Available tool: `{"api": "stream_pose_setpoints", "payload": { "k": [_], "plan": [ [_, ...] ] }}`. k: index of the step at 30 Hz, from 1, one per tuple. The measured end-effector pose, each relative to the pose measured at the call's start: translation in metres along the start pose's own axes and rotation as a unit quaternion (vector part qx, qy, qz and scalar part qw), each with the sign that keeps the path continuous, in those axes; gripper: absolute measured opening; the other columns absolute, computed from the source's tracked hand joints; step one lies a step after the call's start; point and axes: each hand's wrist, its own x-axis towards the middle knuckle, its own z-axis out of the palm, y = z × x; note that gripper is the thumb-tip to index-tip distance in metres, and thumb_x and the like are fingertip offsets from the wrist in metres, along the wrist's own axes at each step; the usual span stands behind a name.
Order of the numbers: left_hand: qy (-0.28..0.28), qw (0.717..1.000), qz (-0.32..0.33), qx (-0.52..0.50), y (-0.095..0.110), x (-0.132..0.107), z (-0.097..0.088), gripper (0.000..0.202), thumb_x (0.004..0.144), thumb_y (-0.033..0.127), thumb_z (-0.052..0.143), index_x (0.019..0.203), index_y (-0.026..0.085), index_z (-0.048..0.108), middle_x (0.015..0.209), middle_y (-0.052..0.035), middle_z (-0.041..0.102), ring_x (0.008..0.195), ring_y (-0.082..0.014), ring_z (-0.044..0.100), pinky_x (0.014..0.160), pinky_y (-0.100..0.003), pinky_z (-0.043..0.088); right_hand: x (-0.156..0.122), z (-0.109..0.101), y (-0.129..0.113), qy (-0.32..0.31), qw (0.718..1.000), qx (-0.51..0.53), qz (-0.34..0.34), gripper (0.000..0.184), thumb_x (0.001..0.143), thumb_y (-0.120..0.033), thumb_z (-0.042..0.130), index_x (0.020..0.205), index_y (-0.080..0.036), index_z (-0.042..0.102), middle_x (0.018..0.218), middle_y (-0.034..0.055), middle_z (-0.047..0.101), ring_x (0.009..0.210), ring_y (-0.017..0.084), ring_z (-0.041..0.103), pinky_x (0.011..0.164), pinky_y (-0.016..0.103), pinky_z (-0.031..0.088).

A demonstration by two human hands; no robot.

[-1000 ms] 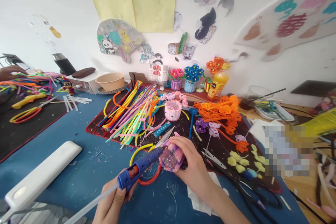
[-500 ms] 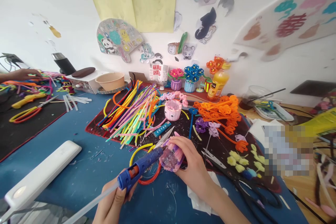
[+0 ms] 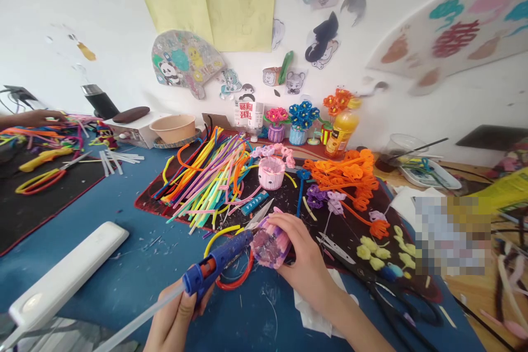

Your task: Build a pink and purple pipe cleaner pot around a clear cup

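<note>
My left hand [image 3: 175,322] is closed around the grip of a blue hot glue gun [image 3: 214,265] with a clear glue stick [image 3: 136,323] sticking out of its back. The gun's nozzle touches a small pink and purple pipe-cleaner cup [image 3: 270,245]. My right hand [image 3: 303,261] wraps around that cup from the right and holds it tipped on its side just above the black mat [image 3: 350,236]. A red loop of pipe cleaner [image 3: 237,280] lies under the nozzle.
A heap of coloured pipe cleaners [image 3: 210,176] lies behind, with a finished pink cup [image 3: 271,171], orange flowers [image 3: 350,176], small snips [image 3: 258,215], black scissors [image 3: 396,302] and a juice bottle [image 3: 341,132]. A white bar [image 3: 66,275] lies at the left. Another person's hand [image 3: 28,118] works at far left.
The glue gun's nozzle has shifted slightly along the cup while my right hand keeps hold. The other person's hand at far left moved a little to the right.
</note>
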Motion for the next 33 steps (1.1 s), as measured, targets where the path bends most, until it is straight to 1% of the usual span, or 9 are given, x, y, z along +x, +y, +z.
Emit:
{"api": "stream_pose_setpoints", "payload": {
  "k": [2, 5, 9, 11, 14, 16, 26, 30, 33],
  "plan": [
    [-0.005, 1.000, -0.002, 0.002, 0.000, 0.000, -0.001, 0.059, 0.087, 0.071, 0.051, 0.062, 0.019, 0.065, 0.059, -0.0015, 0.057, 0.057, -0.0159, 0.048, 0.057, -0.027, 0.038, 0.000, 0.000, 0.000, 0.007, 1.000, -0.001, 0.000, 0.055, 0.083, -0.007, 0.066, 0.131, -0.029, 0.051, 0.131, 0.0086, 0.063, 0.132, 0.029, 0.054, 0.111, 0.049, 0.048],
    [0.016, 1.000, -0.016, -0.002, 0.005, 0.000, 0.001, 0.060, 0.087, 0.072, 0.050, 0.061, 0.020, 0.063, 0.059, -0.0015, 0.056, 0.056, -0.0157, 0.047, 0.054, -0.027, 0.037, -0.001, 0.000, 0.001, 0.012, 1.000, -0.003, 0.000, 0.055, 0.082, -0.006, 0.064, 0.131, -0.029, 0.052, 0.132, 0.0085, 0.063, 0.132, 0.029, 0.054, 0.112, 0.048, 0.048],
    [0.035, 0.999, -0.033, -0.001, 0.009, 0.000, 0.003, 0.061, 0.086, 0.073, 0.049, 0.079, 0.018, 0.074, 0.058, -0.0018, 0.060, 0.052, -0.0163, 0.049, 0.049, -0.027, 0.038, -0.001, -0.001, 0.000, 0.019, 1.000, -0.007, -0.001, 0.054, 0.082, -0.005, 0.062, 0.131, -0.028, 0.052, 0.131, 0.0087, 0.064, 0.132, 0.028, 0.054, 0.112, 0.048, 0.048],
    [0.037, 0.998, -0.048, 0.010, 0.006, 0.001, 0.002, 0.063, 0.085, 0.074, 0.048, 0.071, 0.018, 0.073, 0.056, -0.0026, 0.061, 0.051, -0.0164, 0.050, 0.047, -0.027, 0.040, -0.001, -0.001, 0.000, 0.023, 1.000, -0.006, -0.002, 0.055, 0.082, -0.004, 0.062, 0.130, -0.028, 0.052, 0.131, 0.0087, 0.064, 0.132, 0.028, 0.054, 0.111, 0.047, 0.049],
    [0.027, 0.996, -0.076, 0.024, 0.000, 0.004, 0.002, 0.066, 0.090, 0.070, 0.043, 0.050, 0.021, 0.062, 0.048, -0.0030, 0.058, 0.045, -0.0163, 0.051, 0.046, -0.027, 0.043, -0.001, -0.002, -0.001, 0.026, 1.000, -0.004, 0.001, 0.054, 0.082, -0.004, 0.062, 0.130, -0.028, 0.053, 0.131, 0.0088, 0.064, 0.132, 0.028, 0.055, 0.111, 0.047, 0.049],
    [0.027, 0.996, -0.086, 0.029, -0.002, 0.006, 0.003, 0.066, 0.092, 0.066, 0.043, 0.045, 0.022, 0.058, 0.043, -0.0023, 0.056, 0.042, -0.0164, 0.050, 0.046, -0.027, 0.044, -0.001, -0.002, -0.001, 0.028, 1.000, -0.003, 0.004, 0.053, 0.082, -0.005, 0.062, 0.130, -0.028, 0.053, 0.132, 0.0088, 0.063, 0.132, 0.027, 0.055, 0.111, 0.046, 0.049],
    [0.048, 0.992, -0.101, 0.062, 0.002, 0.005, 0.002, 0.056, 0.089, 0.064, 0.047, 0.056, 0.022, 0.066, 0.047, -0.0023, 0.060, 0.047, -0.0203, 0.057, 0.050, -0.029, 0.050, -0.002, -0.003, 0.001, 0.031, 0.999, -0.006, 0.016, 0.053, 0.084, -0.010, 0.065, 0.132, -0.029, 0.051, 0.136, 0.0094, 0.061, 0.131, 0.028, 0.055, 0.110, 0.046, 0.049],
    [0.037, 0.991, -0.092, 0.085, -0.001, 0.005, -0.003, 0.054, 0.087, 0.061, 0.048, 0.050, 0.023, 0.060, 0.047, -0.0013, 0.059, 0.047, -0.0201, 0.056, 0.050, -0.029, 0.049, -0.002, -0.004, 0.000, 0.032, 0.999, -0.001, 0.021, 0.052, 0.084, -0.010, 0.063, 0.132, -0.029, 0.050, 0.136, 0.0099, 0.060, 0.129, 0.027, 0.057, 0.108, 0.046, 0.050],
    [0.034, 0.991, -0.083, 0.096, -0.004, 0.005, -0.004, 0.051, 0.086, 0.060, 0.048, 0.053, 0.023, 0.063, 0.050, -0.0009, 0.061, 0.049, -0.0200, 0.057, 0.051, -0.029, 0.050, -0.002, -0.005, -0.001, 0.030, 0.999, 0.001, 0.025, 0.054, 0.084, -0.009, 0.063, 0.132, -0.029, 0.050, 0.136, 0.0100, 0.059, 0.129, 0.028, 0.057, 0.108, 0.047, 0.050]
  ]
}}
